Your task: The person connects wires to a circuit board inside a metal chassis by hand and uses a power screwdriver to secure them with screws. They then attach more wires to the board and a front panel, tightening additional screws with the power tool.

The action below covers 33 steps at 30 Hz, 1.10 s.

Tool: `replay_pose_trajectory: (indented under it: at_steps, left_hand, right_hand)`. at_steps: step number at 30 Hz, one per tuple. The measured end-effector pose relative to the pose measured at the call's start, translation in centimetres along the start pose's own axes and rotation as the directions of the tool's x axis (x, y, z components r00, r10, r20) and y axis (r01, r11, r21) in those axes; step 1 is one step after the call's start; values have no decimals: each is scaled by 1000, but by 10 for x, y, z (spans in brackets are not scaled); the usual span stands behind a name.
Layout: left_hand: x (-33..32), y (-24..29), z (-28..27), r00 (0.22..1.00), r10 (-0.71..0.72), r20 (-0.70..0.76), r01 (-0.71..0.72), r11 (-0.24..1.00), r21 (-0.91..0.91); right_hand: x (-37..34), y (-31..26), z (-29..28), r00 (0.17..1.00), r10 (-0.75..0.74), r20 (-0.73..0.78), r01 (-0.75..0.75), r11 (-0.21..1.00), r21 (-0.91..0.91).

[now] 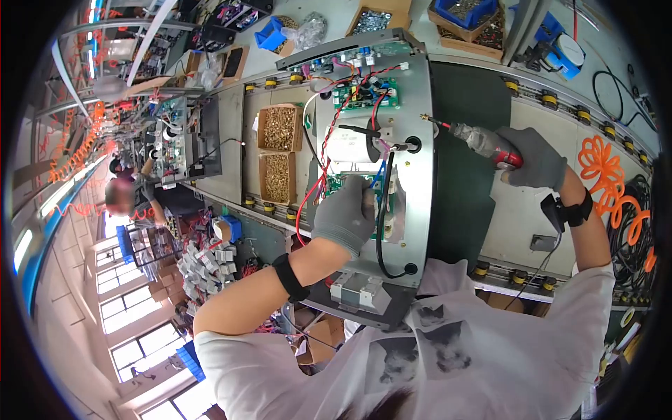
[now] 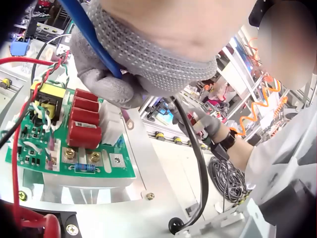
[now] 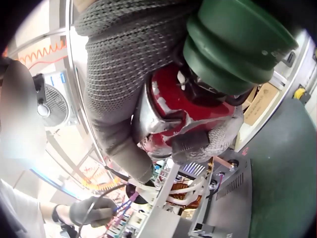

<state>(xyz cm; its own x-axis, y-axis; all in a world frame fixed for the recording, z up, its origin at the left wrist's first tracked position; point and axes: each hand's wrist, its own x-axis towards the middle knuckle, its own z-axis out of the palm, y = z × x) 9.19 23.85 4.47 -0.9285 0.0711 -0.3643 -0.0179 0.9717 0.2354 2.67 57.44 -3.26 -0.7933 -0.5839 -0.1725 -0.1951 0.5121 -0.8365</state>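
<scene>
Currently gripping the driver (image 1: pixel 483 143) in the right hand (image 1: pixel 535 159), curling round its red body and pointing its tip at the edge of the chassis (image 1: pixel 413 210), on the worktop (image 1: pixel 539 140). Pinching the blue wire (image 2: pixel 88 32) in the left hand (image 1: pixel 346 215), reaching over the green board (image 2: pixel 124 171) inside the chassis. Seeing two boxes beside the chassis, the upper box (image 1: pixel 302 129) and the lower box (image 1: pixel 263 178), both holding heaps of brass-coloured fasteners. Noticing silvery pieces filling a carton (image 1: pixel 402 19) beyond the chassis, and small parts lying in a blue bin (image 1: pixel 439 10) near it. Getting only from the left wrist view the red capacitors (image 2: pixel 85 121) standing in a row on the board. Finding only in the right wrist view a fan (image 3: pixel 49 103) and the vents (image 3: pixel 232 186) on the chassis.
</scene>
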Motion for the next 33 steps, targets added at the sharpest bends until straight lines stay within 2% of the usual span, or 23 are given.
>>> replay_pose_trajectory:
  at_steps: [2, 4, 8, 9, 11, 12, 14, 18, 20, 25, 28, 31, 33]
  left_hand:
    - [3, 4, 0, 1000, 3, -24, -3, 1000, -25]
    - [5, 5, 0, 999, -36, 2, 36, 997, -62]
    - [0, 0, 5, 999, -43, -20, 40, 992, -117]
    - [0, 0, 5, 998, -54, -29, 50, 992, -114]
    - [0, -1, 6, 997, -58, -44, 52, 990, -135]
    - [-1, -2, 8, 997, -43, -57, 34, 989, -144]
    - [-3, -3, 12, 993, -104, -58, 95, 986, -139]
    - [0, 0, 9, 989, -148, -8, 144, 973, -181]
    - [-1, -2, 9, 998, -66, 12, 67, 988, -142]
    - [-2, -1, 9, 998, -59, -4, 58, 986, -153]
    - [-1, 3, 6, 993, -120, 23, 122, 978, -171]
    - [-2, 3, 6, 993, -106, 51, 113, 979, -170]
    - [-2, 2, 7, 997, -73, 20, 75, 980, -186]
  right_hand:
    - [17, 3, -1, 999, -33, 23, 33, 999, -30]
    - [31, 6, -3, 987, -158, -12, 153, 972, -178]
    - [53, -12, -14, 992, -60, 114, 79, 983, -165]
    - [57, -12, -13, 989, -68, 133, 90, 982, -168]
    - [62, -11, -12, 975, -207, 83, 221, 941, -255]
    - [65, -12, -12, 971, -215, 102, 234, 938, -256]
    - [69, -16, -13, 970, -198, 141, 228, 940, -252]
    - [73, -18, -10, 949, -255, 183, 293, 928, -229]
    - [72, -18, -9, 953, -248, 173, 289, 918, -273]
    - [70, -23, -4, 958, -242, 153, 275, 926, -259]
    - [69, -21, -3, 964, -223, 148, 255, 933, -253]
    - [68, -23, -1, 966, -212, 147, 245, 932, -268]
    - [67, -24, 1, 967, -201, 154, 239, 929, -283]
